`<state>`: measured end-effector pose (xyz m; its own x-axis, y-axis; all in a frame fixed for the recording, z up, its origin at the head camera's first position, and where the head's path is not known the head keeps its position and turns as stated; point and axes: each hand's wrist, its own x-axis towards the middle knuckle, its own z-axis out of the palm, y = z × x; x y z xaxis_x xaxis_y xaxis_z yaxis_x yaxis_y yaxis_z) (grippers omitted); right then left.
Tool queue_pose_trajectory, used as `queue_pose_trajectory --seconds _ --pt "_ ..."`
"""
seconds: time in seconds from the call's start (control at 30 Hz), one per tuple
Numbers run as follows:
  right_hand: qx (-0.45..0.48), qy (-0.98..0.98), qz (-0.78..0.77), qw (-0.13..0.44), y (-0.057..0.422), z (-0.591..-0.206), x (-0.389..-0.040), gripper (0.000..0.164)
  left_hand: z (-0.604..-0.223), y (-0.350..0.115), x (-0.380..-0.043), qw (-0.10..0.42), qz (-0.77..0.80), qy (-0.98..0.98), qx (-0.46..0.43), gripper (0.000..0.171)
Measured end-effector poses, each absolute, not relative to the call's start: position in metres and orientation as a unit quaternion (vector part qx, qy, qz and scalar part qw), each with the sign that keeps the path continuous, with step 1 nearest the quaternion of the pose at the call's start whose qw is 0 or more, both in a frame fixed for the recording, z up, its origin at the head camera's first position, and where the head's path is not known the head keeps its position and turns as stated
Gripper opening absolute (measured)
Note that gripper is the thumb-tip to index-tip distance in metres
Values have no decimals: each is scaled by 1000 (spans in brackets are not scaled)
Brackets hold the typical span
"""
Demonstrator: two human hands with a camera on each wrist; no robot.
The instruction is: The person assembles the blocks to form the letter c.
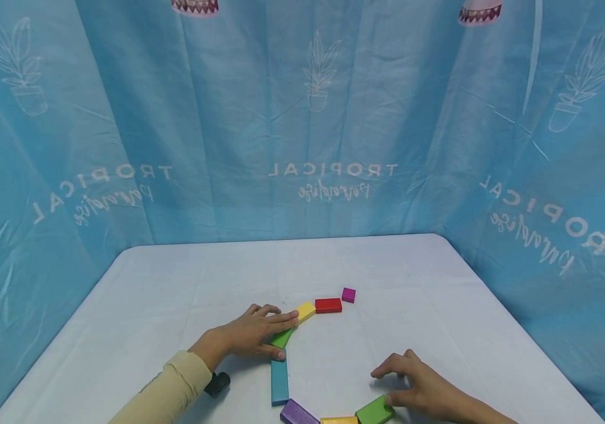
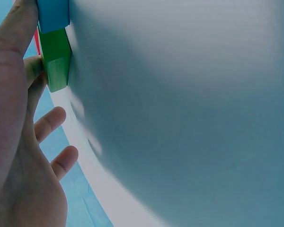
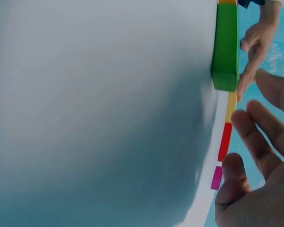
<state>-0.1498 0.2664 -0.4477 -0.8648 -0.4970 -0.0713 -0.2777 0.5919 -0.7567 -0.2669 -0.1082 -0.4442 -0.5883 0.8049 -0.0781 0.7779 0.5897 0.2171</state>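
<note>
In the head view, my left hand (image 1: 257, 333) lies over the left side of a curved row of blocks, fingers extended. Its fingertips are at a yellow block (image 1: 305, 312) and its thumb tip is on the end of a blue block (image 1: 279, 380). Partly under that hand is a green block (image 1: 283, 337). My right hand (image 1: 419, 386) is beside another green block (image 1: 375, 410), the thumb tip at its corner and the other fingers spread apart above the table. The right wrist view shows this green block (image 3: 226, 47) apart from the loosely bent fingers.
A red block (image 1: 329, 305) continues the row past the yellow one, with a small magenta block (image 1: 349, 295) just beyond. A purple block (image 1: 299, 412) and an orange-yellow block (image 1: 339, 420) lie along the front. Blue curtains (image 1: 302, 135) surround the white table (image 1: 185, 282).
</note>
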Motion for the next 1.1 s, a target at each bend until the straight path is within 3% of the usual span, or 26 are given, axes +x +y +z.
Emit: queue_pose_trajectory --seconds 0.4,1.1 --pt "-135 912 -387 13 248 -444 -201 35 -445 -109 -269 84 80 887 447 77" --pt "-54 928 -366 -48 213 -451 -291 36 -445 -110 -267 79 87 885 450 76"
